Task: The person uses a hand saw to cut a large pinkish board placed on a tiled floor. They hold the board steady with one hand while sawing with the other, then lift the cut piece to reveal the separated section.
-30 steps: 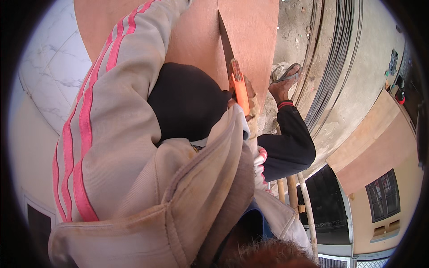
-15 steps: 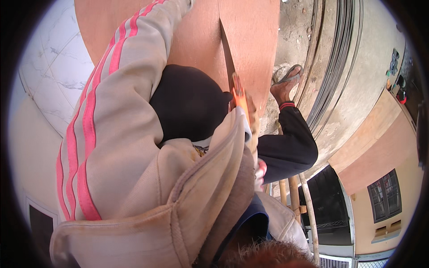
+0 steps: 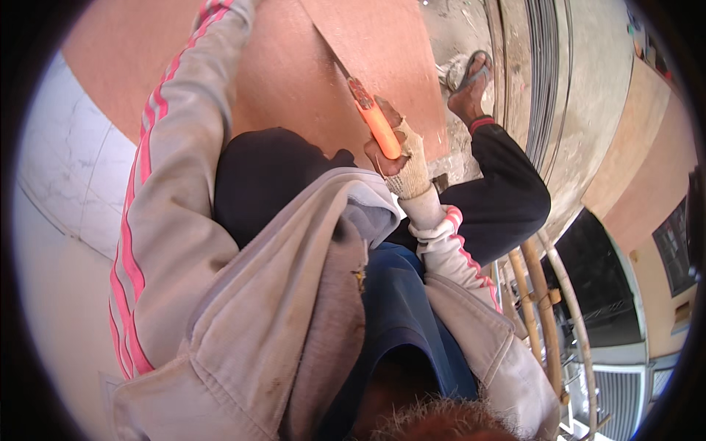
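Note:
My right hand (image 3: 398,144), in a worn cream knitted glove with bare fingers, is closed around the orange handle of a hand saw (image 3: 381,129). The saw's thin blade runs up and to the left along a reddish-brown plywood sheet (image 3: 279,81). Whether the teeth are in the wood, I cannot make out. My left arm (image 3: 184,110), in a beige sleeve with pink stripes, stretches forward over the sheet. Its hand lies beyond the upper edge of the picture. My dark-trousered knee (image 3: 268,176) rests on or just above the sheet.
My sandalled foot (image 3: 471,82) stands on rough concrete right of the sheet. Beyond it run long grey rods (image 3: 544,81). Bamboo poles (image 3: 548,316) stand at the lower right. White marbled tiles (image 3: 81,147) are at the left.
My view has shifted. The right hand and its glove, mostly hidden before behind the jacket, now show plainly on the saw handle. The saw now slants more to the left.

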Action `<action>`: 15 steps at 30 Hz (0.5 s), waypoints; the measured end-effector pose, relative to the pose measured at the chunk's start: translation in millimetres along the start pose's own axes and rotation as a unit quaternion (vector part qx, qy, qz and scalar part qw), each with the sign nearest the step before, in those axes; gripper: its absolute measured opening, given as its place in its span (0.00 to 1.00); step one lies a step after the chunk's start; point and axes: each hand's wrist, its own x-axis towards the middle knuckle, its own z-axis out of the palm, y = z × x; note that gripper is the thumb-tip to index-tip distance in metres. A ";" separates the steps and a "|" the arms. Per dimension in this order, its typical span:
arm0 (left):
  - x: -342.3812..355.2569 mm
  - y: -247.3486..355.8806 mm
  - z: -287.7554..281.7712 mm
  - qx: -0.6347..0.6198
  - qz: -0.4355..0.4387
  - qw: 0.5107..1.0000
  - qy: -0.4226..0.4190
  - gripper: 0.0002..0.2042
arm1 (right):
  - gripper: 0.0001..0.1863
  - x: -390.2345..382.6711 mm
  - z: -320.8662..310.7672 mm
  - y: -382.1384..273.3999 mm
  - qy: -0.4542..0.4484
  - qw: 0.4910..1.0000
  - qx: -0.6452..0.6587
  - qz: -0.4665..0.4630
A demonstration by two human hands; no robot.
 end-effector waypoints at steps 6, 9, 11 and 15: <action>8.3 0.5 91.3 -0.046 0.026 0.999 0.007 0.46 | 0.09 4.2 31.5 61.8 0.034 0.999 -0.008 -0.025; 26.2 -30.2 166.6 0.074 0.086 0.987 0.112 0.41 | 0.16 8.9 47.1 82.1 0.072 0.997 0.024 -0.003; 26.0 -30.5 183.5 0.088 0.086 0.987 0.102 0.40 | 0.17 10.3 51.2 85.6 0.059 0.998 -0.031 0.023; 21.4 -28.8 189.8 0.146 0.086 0.983 0.072 0.42 | 0.17 12.1 56.2 91.3 0.060 0.998 -0.012 0.034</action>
